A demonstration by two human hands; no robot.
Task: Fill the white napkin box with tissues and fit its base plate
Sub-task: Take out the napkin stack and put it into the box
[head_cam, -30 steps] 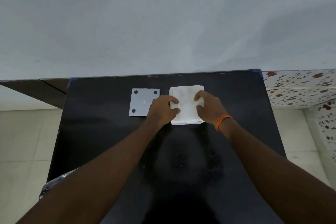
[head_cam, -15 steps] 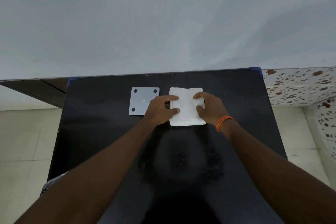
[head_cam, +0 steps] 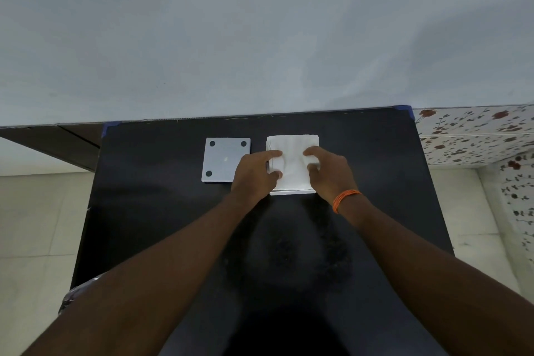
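Grey wall point(head_cam: 260, 32) fills upper half of view. Below it, black table point(head_cam: 361, 159) w/ blue tape at both far corners. Pale floor tiles point(head_cam: 34, 225) either side; floral-print surface point(head_cam: 474, 136) at far R.

Both forearms reach in from the bottom edge and converge on the far-centre part of the table.

White napkin box point(head_cam: 291, 191) sits far-centre, slightly R of mid; only its near white edge and a bit of its L side show. Stack of white tissues point(head_cam: 291, 153) fills its top, surface creased down the middle, about level w/ box rim.

Base plate point(head_cam: 225, 159) lies flat on table just L of the box, small gap between, not touching. Grey-white square, dark round feet at 3 visible corners; 4th corner hidden under L hand.

L hand point(head_cam: 255, 175): over box's L edge, fingers curled, index + thumb tips on the tissues' L margin, pinching/pressing there. Back of hand overlaps plate's near-R corner in view; contact w/ plate can't tell.

R hand point(head_cam: 332, 172): on box's R side, fingers bent, tips pressed into tissues near R edge. Orange thread band point(head_cam: 345, 199) on R wrist.

Tissues + box lie directly between the two hands, both touching. Whether either hand grips the box wall itself: can't tell.
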